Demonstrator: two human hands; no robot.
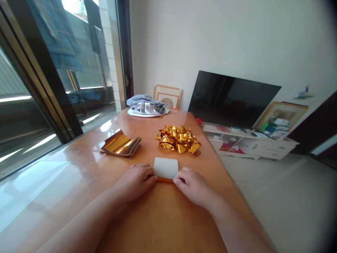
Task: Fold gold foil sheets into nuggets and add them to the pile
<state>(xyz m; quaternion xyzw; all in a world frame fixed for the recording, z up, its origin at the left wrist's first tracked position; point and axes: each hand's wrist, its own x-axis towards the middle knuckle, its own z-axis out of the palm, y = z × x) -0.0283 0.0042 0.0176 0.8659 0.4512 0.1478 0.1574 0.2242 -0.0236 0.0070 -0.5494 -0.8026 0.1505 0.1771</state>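
A sheet of foil paper, pale side up, lies on the wooden table between my hands. Its near edge shows a narrow orange-gold strip, perhaps a fold. My left hand pinches the sheet's near left corner, fingers curled. At the near right corner my right hand grips it the same way between thumb and fingers. Beyond the sheet sits a heap of folded gold foil pieces. Left of that, a stack of gold foil sheets curls up at its edges.
A bundle of grey-blue cloth rests at the table's far end, before leaning picture frames. The table's right edge runs beside my right arm. Farther right are a television and a white cabinet. Glass sliding doors stand left.
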